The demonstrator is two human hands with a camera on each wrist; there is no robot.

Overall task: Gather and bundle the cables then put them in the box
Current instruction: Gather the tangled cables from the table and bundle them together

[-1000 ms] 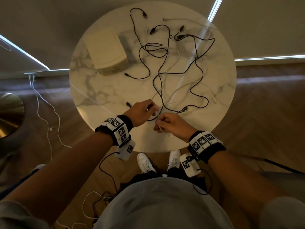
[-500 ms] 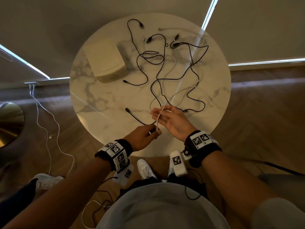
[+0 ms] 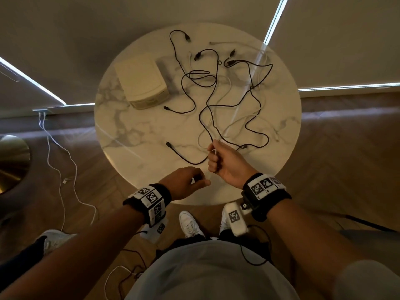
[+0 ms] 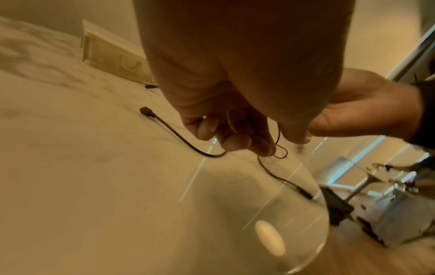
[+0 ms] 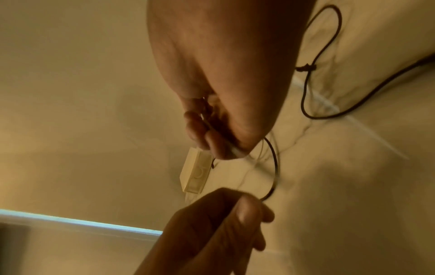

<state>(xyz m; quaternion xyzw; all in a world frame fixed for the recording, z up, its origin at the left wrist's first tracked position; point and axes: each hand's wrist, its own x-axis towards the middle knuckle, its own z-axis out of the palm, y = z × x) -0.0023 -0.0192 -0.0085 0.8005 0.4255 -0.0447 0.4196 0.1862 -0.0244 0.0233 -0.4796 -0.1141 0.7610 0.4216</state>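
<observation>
Several black cables (image 3: 207,103) and thin white ones lie tangled on the round marble table (image 3: 129,137). A closed cream box (image 3: 140,81) stands at the table's far left. My right hand (image 3: 216,156) is fisted over the near part of the table, gripping a white cable (image 5: 231,151) between thumb and fingers. My left hand (image 3: 194,180) hovers just below it at the table's near edge, fingers curled, pinching the same thin cable (image 4: 278,148). A loose black cable (image 3: 181,158) with a plug end curves toward my right fist.
A white lead (image 3: 54,161) trails over the wooden floor at left, from a wall socket. A brass lamp base (image 3: 10,161) stands at the far left. My white shoes (image 3: 188,224) sit under the table's near edge. More leads lie on the floor by my legs.
Both hands were together at the table's near edge. The right hand lifted, turned and closed into a fist round the white cable; the left hand drew back toward my body.
</observation>
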